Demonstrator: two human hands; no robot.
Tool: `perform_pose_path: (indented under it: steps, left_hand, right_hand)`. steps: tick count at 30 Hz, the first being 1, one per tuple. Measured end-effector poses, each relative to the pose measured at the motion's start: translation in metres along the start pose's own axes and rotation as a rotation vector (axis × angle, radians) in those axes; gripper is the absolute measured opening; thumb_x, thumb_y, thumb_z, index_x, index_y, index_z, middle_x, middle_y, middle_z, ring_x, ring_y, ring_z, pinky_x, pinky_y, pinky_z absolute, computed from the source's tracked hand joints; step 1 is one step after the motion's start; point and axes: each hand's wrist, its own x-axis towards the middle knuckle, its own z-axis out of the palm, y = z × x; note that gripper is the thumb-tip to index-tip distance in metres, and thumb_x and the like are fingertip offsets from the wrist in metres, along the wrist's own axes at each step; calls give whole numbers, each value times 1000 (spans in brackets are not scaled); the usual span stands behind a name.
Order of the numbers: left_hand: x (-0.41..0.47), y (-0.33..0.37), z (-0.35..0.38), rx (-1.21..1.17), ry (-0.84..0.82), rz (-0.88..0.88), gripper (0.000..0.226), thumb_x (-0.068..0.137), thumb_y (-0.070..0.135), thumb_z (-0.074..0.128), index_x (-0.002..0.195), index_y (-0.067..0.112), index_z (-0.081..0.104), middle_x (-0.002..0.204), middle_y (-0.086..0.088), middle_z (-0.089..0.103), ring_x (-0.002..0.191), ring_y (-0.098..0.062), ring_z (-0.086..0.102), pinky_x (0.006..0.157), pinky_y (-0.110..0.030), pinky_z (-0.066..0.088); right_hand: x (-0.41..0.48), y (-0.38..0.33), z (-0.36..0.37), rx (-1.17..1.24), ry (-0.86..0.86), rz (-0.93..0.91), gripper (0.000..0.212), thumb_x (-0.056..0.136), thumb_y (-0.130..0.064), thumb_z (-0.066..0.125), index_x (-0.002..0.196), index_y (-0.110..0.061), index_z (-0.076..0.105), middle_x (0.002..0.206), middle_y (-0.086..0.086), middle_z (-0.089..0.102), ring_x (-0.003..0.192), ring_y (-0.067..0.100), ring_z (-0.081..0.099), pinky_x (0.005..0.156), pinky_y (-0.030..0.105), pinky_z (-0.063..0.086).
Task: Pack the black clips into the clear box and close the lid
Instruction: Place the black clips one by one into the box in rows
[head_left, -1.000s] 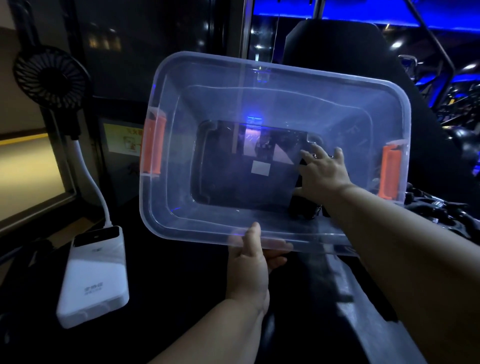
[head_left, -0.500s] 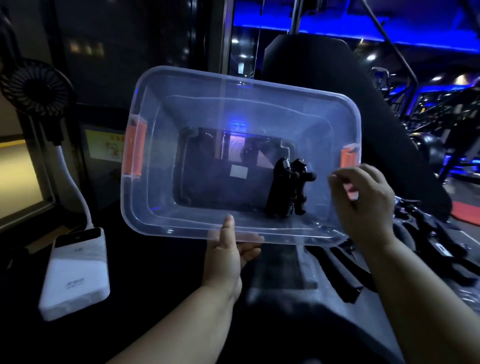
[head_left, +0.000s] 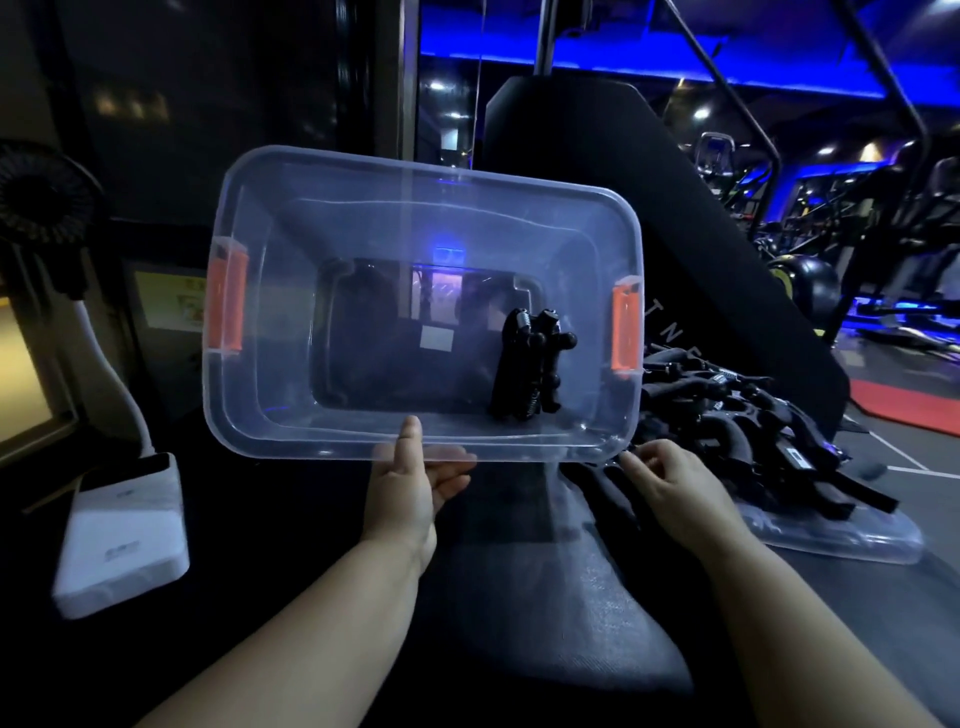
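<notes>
Presently, the clear rectangular plastic box (head_left: 291, 291) is gripped at its near rim by the left hand (head_left: 410, 483); the right hand (head_left: 675, 488), loosely open and empty, is nearer the heap of black spring clips (head_left: 737, 415) just right, on the clear lid (head_left: 831, 540).

Little could be read. The black padded backrest (head_left: 727, 291) carried pale letters, "T N E" at most, partly hidden behind the clear box (head_left: 270, 415). Markings on the white power bank (head_left: 122, 540) and the yellow notice (head_left: 166, 306) were too blurred to make out.
</notes>
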Motion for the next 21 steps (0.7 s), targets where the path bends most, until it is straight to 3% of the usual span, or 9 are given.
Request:
perform_pose_path:
  steps: [3, 6, 11, 15, 21]
  left_hand:
    - [0, -1, 0, 16, 5, -1, 19, 100, 38, 40, 98, 21, 49, 64, -7, 67, 61, -18, 67, 56, -27, 53]
    - [1, -1, 0, 28, 9, 0, 18, 100, 38, 40, 99, 23, 49, 66, -6, 68, 64, -20, 68, 58, -28, 52]
    - [0, -2, 0, 28, 10, 8, 16, 100, 37, 40, 97, 23, 48, 65, -6, 67, 63, -19, 67, 59, -29, 52]
    - [0, -3, -1, 37, 18, 11, 17, 100, 37, 40, 96, 23, 48, 69, -8, 66, 65, -21, 66, 61, -30, 52]
    - [0, -3, -1, 45, 22, 12, 16, 100, 37, 40, 97, 23, 47, 73, -10, 66, 65, -20, 66, 59, -29, 51]
  right_hand:
    - [-6, -5, 2, -173, -73, 11, 50, 84, -67, 47, 117, -31, 55, 117, -5, 59, 113, 19, 54, 96, 39, 40]
    - [-11, -11, -1, -261, -98, 27, 61, 82, -68, 51, 128, -29, 49, 126, -4, 57, 120, 19, 50, 98, 38, 34]
    - [-21, -14, -6, -187, -130, 92, 72, 71, -70, 61, 128, -29, 50, 123, -3, 58, 114, 19, 54, 96, 38, 40]
    - [-36, -13, -8, -55, -146, 90, 81, 53, -70, 65, 122, -31, 54, 115, -7, 61, 102, 13, 58, 85, 31, 48]
    - [-50, -11, -12, -43, -164, 49, 86, 64, -64, 70, 138, -28, 44, 130, -3, 54, 115, 14, 53, 89, 29, 45]
